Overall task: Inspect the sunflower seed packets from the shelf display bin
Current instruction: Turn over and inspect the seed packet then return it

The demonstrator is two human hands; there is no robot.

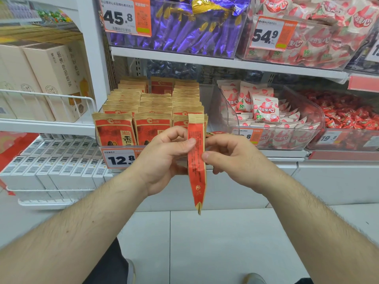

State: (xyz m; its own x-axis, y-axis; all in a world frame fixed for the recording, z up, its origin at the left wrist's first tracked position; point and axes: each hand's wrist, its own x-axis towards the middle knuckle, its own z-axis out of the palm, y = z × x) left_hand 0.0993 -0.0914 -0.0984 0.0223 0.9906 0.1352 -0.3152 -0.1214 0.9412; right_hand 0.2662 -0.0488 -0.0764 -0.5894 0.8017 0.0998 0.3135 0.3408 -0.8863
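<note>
At frame centre, a sunflower seed packet [196, 160] stands upright and edge-on, long axis vertical, pinched between the left hand [164, 158] and right hand [231, 158], just before the display bin [121, 148] of matching packets.

What I can't make out

My packet [196, 160] is edge-on, its small print unreadable; my left hand [164, 158] covers the price tag [119, 158]'s right end, and the far-right tag [374, 50] is cropped.
</note>
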